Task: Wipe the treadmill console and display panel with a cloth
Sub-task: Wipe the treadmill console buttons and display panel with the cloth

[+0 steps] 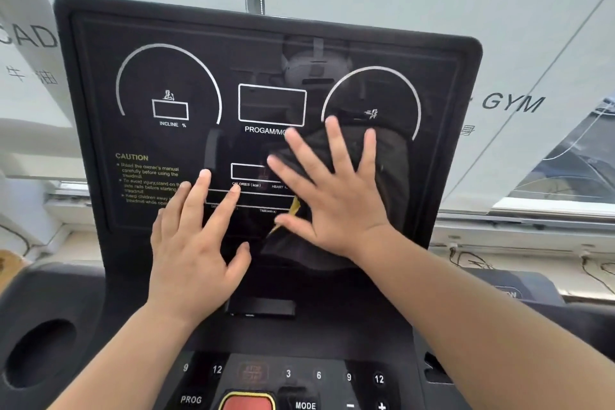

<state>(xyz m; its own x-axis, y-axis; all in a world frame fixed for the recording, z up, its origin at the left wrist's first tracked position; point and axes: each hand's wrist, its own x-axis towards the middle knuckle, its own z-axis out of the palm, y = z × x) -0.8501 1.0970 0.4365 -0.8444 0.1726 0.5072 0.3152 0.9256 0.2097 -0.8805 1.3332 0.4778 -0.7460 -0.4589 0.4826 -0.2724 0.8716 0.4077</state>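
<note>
The black display panel [139,53] of the treadmill stands upright before me, with white dial arcs, boxes and a yellow CAUTION text. My right hand [332,190] lies flat with fingers spread on a dark cloth [392,176], pressing it against the panel's lower right part. The cloth shows a yellow edge near my thumb. My left hand [196,240] rests flat on the bare panel at lower centre, fingers apart, holding nothing. Below lies the console [332,376] with number buttons, PROG, MODE and a red stop button [248,404].
A round cup holder [40,353] sits in the console's left wing. A small black slot [261,308] sits under the panel. Behind the treadmill is a frosted window with GYM lettering [512,103], a sill and loose cables at the right.
</note>
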